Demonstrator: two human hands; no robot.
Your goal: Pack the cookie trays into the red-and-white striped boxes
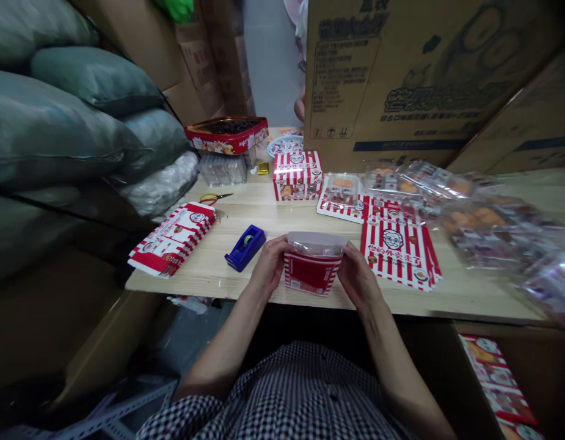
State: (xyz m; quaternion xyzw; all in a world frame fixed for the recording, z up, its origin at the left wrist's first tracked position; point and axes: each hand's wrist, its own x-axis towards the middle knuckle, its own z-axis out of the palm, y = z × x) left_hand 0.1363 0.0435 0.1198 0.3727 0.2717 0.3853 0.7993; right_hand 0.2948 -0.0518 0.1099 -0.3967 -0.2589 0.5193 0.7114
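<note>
At the table's front edge I hold a red-and-white striped carton [312, 274] between both hands, its top flap raised and clear plastic showing in its mouth. My left hand [272, 264] grips the carton's left side, and my right hand [357, 275] is closed on its right side. A blue tape dispenser [245, 247] stands just left of my left hand. To the right of my right hand lie flat striped cartons [394, 247]. A closed, folded-up striped box [298, 176] sits farther back.
Another stack of flat cartons [174, 238] and scissors [211, 198] lie on the left. Clear-wrapped snack packs [484, 220] cover the right side. A red tin [227, 135] stands at the back beside large cardboard boxes [401, 79]. Grey bags [57, 122] pile up at left.
</note>
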